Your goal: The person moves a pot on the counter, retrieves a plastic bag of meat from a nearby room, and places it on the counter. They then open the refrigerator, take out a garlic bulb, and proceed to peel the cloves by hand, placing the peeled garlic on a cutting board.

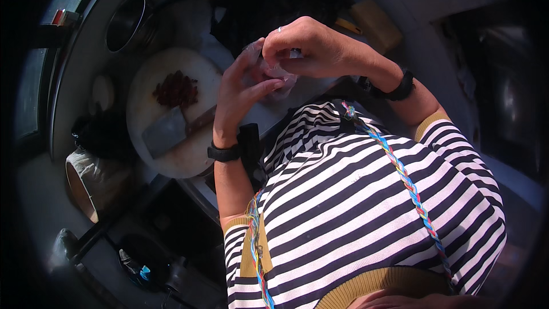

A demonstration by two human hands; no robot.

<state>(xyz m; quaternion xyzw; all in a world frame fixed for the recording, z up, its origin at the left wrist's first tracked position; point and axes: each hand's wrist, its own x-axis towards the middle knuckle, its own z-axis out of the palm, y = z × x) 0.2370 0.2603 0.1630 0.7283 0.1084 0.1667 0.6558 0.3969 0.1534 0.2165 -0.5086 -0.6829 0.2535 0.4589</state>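
Note:
A crumpled, thin clear plastic bag (pixel 288 82) is gripped between both hands above the counter. My left hand (pixel 236 90) holds it from the side, its thumb pressed across the lower part. From above, my right hand (pixel 319 49) pinches the bag with bent fingers. Something pinkish seems to show through the plastic, but I cannot tell what it is. Left of my hands lies a round cutting board (pixel 141 77), bearing a pile of chopped dark red pieces (pixel 176 89). A cleaver (pixel 165 132) rests flat on the same board, its handle partly behind my left wrist.
Beyond the board stands a dark metal pot (pixel 125 22). A black plastic bag (pixel 274 4) spreads behind my hands, beside a yellowish block (pixel 377 25). An open-topped, white-covered container (pixel 92 180) is at the left. Low at left is a dark sink area (pixel 146 262) with a faucet.

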